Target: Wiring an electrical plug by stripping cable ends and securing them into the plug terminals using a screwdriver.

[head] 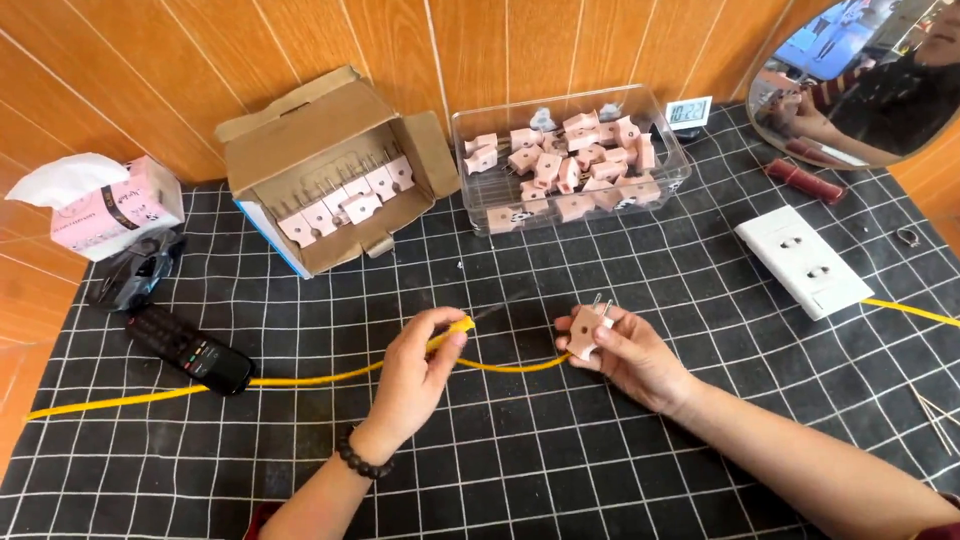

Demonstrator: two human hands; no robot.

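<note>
Looking down from your head camera, you have your left hand [415, 375] pinching a yellow-handled tool [452, 333] between thumb and fingertips, its thin dark tip pointing toward your right hand [625, 355]. Your right hand is closed around a small pink plug [590, 330], thumb and fingers gripping its body, the two metal prongs sticking up and away from you. A yellow cord [300, 380] passes under both hands, running far out to your left and curving up to the plug; whether it touches the tool's handle you cannot tell. Just left of your left hand lies a black remote control [190, 350] across the cord. Beyond your left hand stands an open cardboard box [320, 130] with more pink plugs lined up inside, and beyond your right hand a clear plastic tub [570, 160] heaped with the same plugs. To the right of your right hand sits a white socket block [805, 262], well apart. Everything rests on a black checked mat [520, 470].
</note>
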